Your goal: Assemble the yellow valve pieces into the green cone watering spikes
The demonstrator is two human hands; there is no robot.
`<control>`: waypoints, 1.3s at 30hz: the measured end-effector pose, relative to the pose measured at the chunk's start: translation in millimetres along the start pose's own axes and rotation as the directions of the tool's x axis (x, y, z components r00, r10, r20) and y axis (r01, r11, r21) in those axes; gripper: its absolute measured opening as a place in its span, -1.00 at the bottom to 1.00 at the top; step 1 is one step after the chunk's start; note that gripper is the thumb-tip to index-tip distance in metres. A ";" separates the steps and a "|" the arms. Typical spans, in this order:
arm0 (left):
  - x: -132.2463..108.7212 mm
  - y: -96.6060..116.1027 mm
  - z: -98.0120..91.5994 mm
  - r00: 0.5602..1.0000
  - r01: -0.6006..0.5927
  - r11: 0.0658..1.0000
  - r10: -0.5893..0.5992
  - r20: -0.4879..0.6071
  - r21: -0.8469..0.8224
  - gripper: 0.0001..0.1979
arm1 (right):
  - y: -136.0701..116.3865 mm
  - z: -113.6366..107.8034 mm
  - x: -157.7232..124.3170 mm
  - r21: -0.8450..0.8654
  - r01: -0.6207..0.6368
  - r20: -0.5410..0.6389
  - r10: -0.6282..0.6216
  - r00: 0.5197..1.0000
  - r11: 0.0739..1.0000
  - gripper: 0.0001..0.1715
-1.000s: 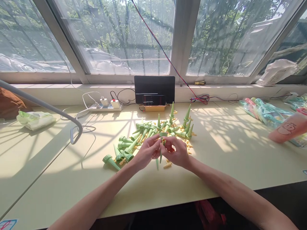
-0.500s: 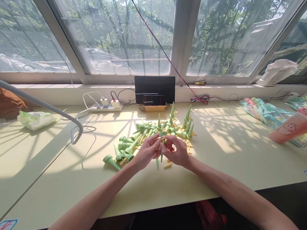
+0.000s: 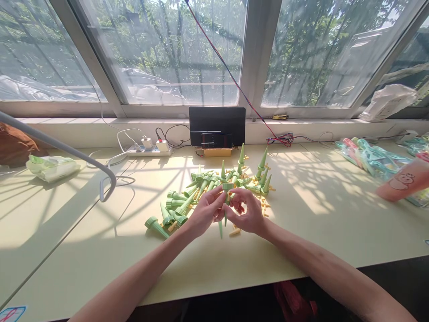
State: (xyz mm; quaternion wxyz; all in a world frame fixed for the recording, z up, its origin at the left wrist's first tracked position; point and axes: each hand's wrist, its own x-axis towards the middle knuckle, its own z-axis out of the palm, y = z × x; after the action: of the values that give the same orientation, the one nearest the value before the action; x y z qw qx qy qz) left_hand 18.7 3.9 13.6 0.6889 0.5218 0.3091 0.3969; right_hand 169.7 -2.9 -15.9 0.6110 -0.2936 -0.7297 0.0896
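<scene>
Fingers (image 3: 215, 193) of my left hand (image 3: 205, 212) clamp a green plastic spike (image 3: 228, 186), right hand's (image 3: 250, 213) grip unclear, yellow plastic tubes (image 3: 235, 232) part loose, part seemingly fitted.

Sunlight enters through the windows (image 3: 167, 53) behind the black screen (image 3: 217, 123), hazing them with glare. Barred shadows cross the desk (image 3: 187, 268) left of the screen, dappled ones right. Green spikes (image 3: 183, 206) before it look slightly soft; wide-angle stretch slants the window frames (image 3: 90, 58) to either side.
</scene>
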 end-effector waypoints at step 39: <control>6.6 -31.2 1.2 0.921 -0.133 0.197 0.387 0.047 0.971 -0.68 | 40.0 -35.5 9.8 -0.271 -0.183 -0.030 0.182 0.983 0.945 -0.76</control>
State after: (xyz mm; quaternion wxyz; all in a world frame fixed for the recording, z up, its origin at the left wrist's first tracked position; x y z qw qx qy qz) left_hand 29.9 4.7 -16.3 0.1101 0.8317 0.4626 0.2867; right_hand 215.1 26.8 -18.8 0.5556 -0.4414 -0.7032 0.0436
